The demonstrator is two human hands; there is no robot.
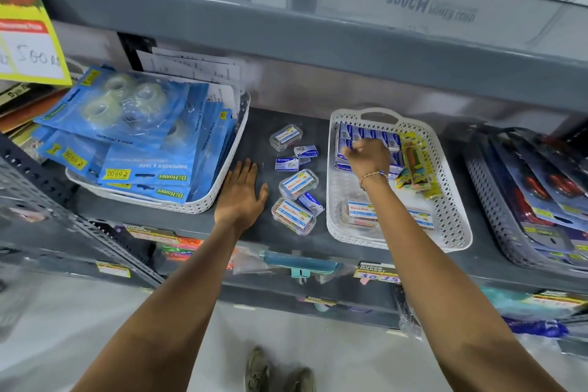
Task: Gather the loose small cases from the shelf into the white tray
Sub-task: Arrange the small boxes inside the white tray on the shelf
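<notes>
Three clear small cases with white labels lie loose on the dark shelf: one at the back (286, 136), one in the middle (298, 183) and one near the front edge (293, 216). Small blue boxes (287, 164) lie among them. The white tray (451, 216) stands to their right, holding rows of blue boxes at its far end and clear cases (361, 212) at its near end. My right hand (369, 157) is over the tray's blue boxes, fingers curled; what they pinch is hidden. My left hand (241, 191) rests flat on the shelf, left of the loose cases.
A white basket (206, 205) full of blue tape-dispenser packs stands at the left, touching my left hand's side. A yellow-green packet (413, 162) lies inside the tray's right part. A grey basket (496, 219) of carded items stands at the far right. The upper shelf overhangs closely.
</notes>
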